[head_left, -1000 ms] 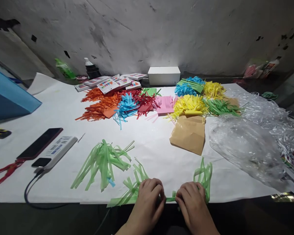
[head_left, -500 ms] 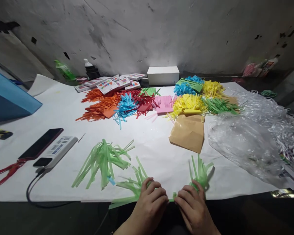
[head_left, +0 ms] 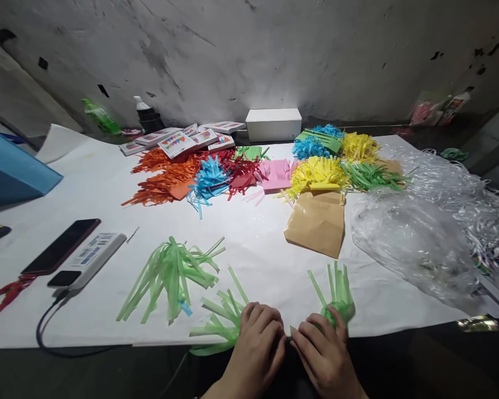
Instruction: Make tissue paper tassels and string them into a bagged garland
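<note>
Sit closer tog. than before, pinching green strips [head_left: 340, 306] w/ L hand [head_left: 261, 341] & R hand [head_left: 325, 348], w/ green bunch [head_left: 173, 270] left of both.

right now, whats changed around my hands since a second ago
Your left hand and right hand have come closer together, narrowing the gap between them. The green strips beyond your right hand, looped over before, now fan out away from you. Neither hand has visibly let go. The loose green tassel, brown paper packet and phone lie as they were.
</note>
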{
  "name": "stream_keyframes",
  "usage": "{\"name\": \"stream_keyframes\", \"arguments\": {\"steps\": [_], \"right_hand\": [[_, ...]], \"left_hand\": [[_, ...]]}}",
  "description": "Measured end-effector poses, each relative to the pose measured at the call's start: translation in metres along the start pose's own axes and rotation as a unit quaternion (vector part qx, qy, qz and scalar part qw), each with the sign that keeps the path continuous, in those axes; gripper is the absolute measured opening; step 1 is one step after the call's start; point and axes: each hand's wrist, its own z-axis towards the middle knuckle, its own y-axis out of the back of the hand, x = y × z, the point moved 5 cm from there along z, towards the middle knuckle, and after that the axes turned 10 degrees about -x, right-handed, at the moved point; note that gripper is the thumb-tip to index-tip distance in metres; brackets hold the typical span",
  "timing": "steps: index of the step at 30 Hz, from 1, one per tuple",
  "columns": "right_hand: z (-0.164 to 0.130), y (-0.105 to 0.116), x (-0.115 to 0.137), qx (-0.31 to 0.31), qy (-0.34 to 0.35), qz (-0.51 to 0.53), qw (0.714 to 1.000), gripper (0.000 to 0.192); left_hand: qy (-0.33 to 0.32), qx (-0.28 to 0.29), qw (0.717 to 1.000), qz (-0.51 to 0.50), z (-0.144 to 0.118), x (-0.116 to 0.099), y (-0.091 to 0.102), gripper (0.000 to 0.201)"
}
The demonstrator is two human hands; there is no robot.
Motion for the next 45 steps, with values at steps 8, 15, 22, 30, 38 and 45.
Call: {"name": "stream_keyframes", "arguments": {"steps": [8, 15, 22, 30, 38, 45], "right_hand": [[0.003, 0.002, -0.003, 0.044, 0.016, 0.023, 0.999, 0.025], [0.009, 0.011, -0.002, 0.094, -0.062, 0.081, 0.990, 0.021], [0.014, 0.017, -0.015, 0.215, -0.248, 0.194, 0.924, 0.021], [0.034, 0.039, 0.006, 0.080, 0.008, 0.063, 0.995, 0.017], [0.031, 0.046, 0.015, 0.017, 0.127, 0.012, 0.992, 0.015], [0.041, 0.055, 0.015, -0.039, 0.096, 0.030, 0.994, 0.017]], "left_hand": [[0.006, 0.025, 1.000, -0.011, -0.001, -0.003, 0.001, 0.016], [-0.098, -0.075, 0.992, 0.023, 0.000, -0.020, 0.012, 0.029], [-0.178, -0.041, 0.983, 0.024, 0.009, -0.039, 0.024, 0.024], [-0.162, -0.022, 0.986, 0.029, 0.017, -0.045, 0.033, 0.024], [0.147, 0.149, 0.954, -0.214, 0.011, -0.023, 0.019, 0.023], [0.428, 0.190, 0.703, -0.536, -0.003, -0.024, -0.009, 0.043]]}}
